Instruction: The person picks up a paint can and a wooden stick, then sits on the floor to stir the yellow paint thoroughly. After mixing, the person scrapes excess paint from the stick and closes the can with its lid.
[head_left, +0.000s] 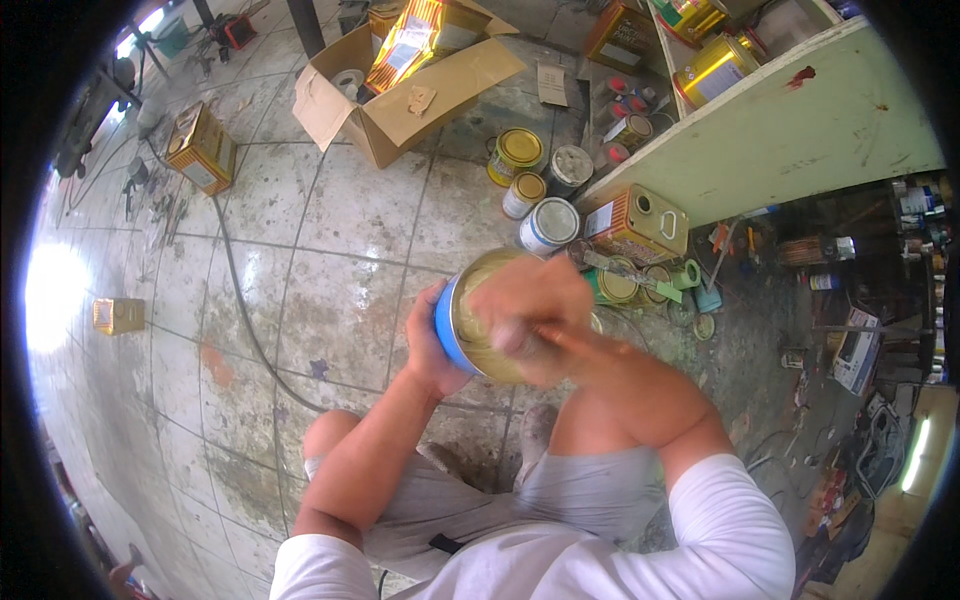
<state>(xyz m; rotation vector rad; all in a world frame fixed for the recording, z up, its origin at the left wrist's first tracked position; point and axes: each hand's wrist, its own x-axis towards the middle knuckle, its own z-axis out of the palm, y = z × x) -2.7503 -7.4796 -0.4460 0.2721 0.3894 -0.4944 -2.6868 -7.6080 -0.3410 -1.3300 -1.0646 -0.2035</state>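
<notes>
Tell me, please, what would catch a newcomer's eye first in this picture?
Probably the blue-sided can near the centre, with the left hand against its side and the blurred right hand over its top. Next might come the open cardboard box at the top, holding a shiny gold-and-red package.

Left grip (430, 342) on can (452, 335); right grip (535, 315) unclear.
</notes>
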